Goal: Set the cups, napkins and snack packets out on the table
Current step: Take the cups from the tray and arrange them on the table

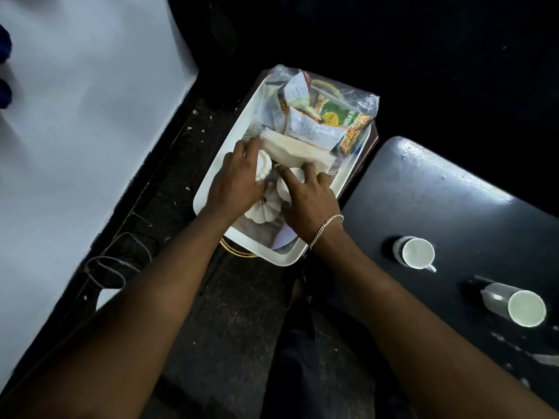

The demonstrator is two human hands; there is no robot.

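Observation:
A white tray (pixel 208 189) on a low stand holds white ribbed cups, a stack of beige napkins (pixel 290 149) and snack packets (pixel 320 119) inside a clear plastic bag. My left hand (pixel 234 184) grips one ribbed cup (pixel 260 169) at the tray's left side. My right hand (pixel 308 198) is closed over another cup (pixel 286 186). A third cup (pixel 263 210) lies on its side between my wrists. Two white cups (pixel 417 252) (pixel 526 308) stand on the dark table (pixel 438 189) at the right.
A pale wall or panel (pixel 75 116) runs along the left. The dark floor (pixel 169 182) beside it is littered with specks, and a loop of wire (pixel 106 270) lies there. My legs are below the tray.

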